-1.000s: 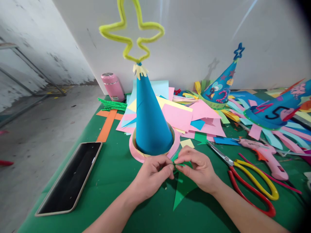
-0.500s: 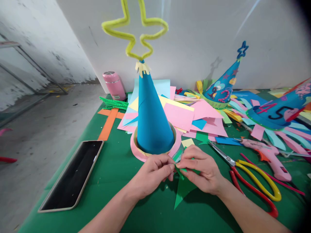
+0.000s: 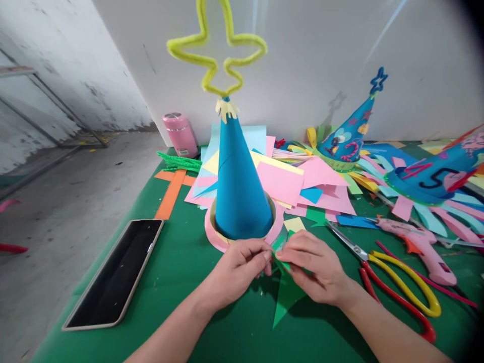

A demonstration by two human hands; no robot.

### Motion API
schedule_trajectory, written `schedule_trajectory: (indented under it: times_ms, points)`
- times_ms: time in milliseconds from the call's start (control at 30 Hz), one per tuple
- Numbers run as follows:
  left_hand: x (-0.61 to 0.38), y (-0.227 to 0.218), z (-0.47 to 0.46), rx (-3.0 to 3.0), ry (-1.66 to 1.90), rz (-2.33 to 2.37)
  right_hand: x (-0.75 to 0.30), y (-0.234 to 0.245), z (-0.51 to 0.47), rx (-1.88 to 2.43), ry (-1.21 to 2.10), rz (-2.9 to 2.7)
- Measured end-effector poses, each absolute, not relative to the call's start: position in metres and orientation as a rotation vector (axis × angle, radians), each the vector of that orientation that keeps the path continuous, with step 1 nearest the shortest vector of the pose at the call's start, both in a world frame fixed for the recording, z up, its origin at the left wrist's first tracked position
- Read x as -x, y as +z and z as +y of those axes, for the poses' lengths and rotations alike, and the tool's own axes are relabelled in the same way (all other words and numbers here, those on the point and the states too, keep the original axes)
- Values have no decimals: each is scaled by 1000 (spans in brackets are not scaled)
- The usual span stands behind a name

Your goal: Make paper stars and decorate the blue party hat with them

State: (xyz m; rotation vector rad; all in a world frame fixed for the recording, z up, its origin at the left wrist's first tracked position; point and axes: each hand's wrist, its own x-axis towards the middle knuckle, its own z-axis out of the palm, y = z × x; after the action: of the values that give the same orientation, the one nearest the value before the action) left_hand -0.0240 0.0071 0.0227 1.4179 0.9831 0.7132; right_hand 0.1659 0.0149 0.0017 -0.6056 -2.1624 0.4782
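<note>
Both hands, left hand [image 3: 236, 269] and right hand [image 3: 312, 267], are pinching a green paper piece [image 3: 286, 292] before the blue cone hat [image 3: 239, 194].

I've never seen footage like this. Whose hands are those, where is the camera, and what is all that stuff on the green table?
No machine here: a person wears a camera on the head, looking down at their own two bare hands. The left hand and the right hand meet over a green paper piece, pinching its upper end between the fingertips; its pointed end lies on the green table. Just behind stands a blue paper cone hat in a pink ring, topped by a yellow pipe-cleaner star. To the left lies a dark-screened tablet. To the right lie scissors with red and yellow handles and a pink glue gun. Farther back are loose coloured paper sheets, a pink bottle and two decorated hats.
</note>
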Motion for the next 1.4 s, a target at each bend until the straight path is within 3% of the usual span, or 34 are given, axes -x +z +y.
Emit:
schedule_trajectory:
  times_ms: [233,967,1400]
  points:
    - [20,25,5,-1618,812,1042,-158,0,12,741,510,-2007]
    - [22,19,6,-1321,703,927,-164,-2,12,613,225,-2170]
    - [18,22,4,-1446,761,1015,-157,-9,12,703,383,-2033]
